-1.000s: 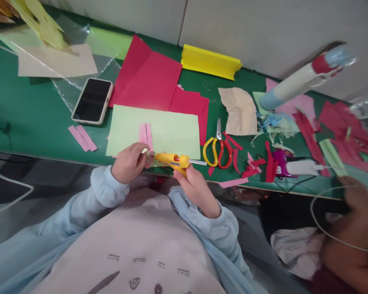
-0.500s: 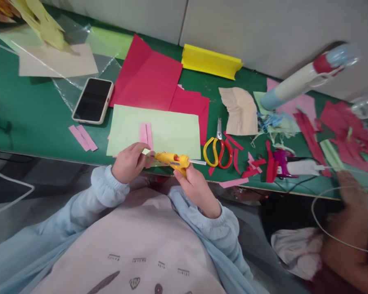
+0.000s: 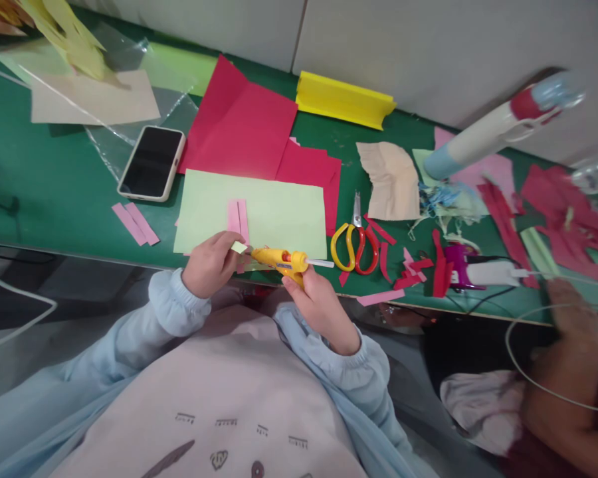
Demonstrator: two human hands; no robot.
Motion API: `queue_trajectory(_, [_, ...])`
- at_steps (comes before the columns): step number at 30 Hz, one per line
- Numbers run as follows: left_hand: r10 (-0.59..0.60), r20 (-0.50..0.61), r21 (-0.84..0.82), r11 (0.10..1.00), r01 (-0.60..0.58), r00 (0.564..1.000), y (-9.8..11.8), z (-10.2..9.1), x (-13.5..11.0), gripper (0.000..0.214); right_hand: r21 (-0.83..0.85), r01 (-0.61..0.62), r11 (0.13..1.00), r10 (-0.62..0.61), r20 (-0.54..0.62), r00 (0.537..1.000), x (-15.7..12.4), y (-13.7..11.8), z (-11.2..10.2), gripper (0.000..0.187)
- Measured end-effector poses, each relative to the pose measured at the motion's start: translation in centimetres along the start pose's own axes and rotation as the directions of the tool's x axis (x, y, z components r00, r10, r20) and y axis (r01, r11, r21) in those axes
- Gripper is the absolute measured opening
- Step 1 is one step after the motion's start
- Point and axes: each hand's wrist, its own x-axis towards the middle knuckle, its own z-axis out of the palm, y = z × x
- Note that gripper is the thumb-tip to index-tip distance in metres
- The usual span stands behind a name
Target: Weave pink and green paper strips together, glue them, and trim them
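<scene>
My right hand is wrapped round the handle of a yellow hot glue gun, whose nozzle points left. A clear glue stick juts from its back end. My left hand pinches a small pale green piece of paper close to the nozzle; whether the two touch I cannot tell. Beneath and beyond both hands lies a light green sheet, with pink paper strips on it. The lower ends of those strips are partly hidden by the glue gun and my fingers.
Scissors and red and pink scraps lie to the right. Red sheets and a phone sit farther back. A white-and-blue bottle leans by the wall. At far right is another person's hand.
The small green piece in my left hand has tilted slightly, showing more of its face. The glue gun and both hands have otherwise barely moved.
</scene>
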Motion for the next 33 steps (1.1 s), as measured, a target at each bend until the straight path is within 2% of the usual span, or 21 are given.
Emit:
queue_trajectory(9, [-0.026, 0.027, -0.005, 1.0, 0.026, 0.999, 0.07, -0.13, 0.08, 0.025, -0.015, -0.017, 1.0, 0.017, 0.005, 1.0, 0.02, -0.04, 0.01, 0.027])
queue_trajectory(20, [0.013, -0.022, -0.013, 1.0, -0.013, 1.0, 0.01, -0.07, 0.07, 0.024, -0.05, -0.03, 0.998, 0.032, 0.047, 0.998, -0.25, -0.01, -0.65, 0.026])
queue_trajectory(33, [0.036, -0.047, -0.016, 0.999, -0.037, 0.998, -0.04, 0.03, 0.05, 0.025, -0.057, 0.051, 0.997, -0.051, 0.001, 0.999, 0.33, -0.11, -0.1, 0.026])
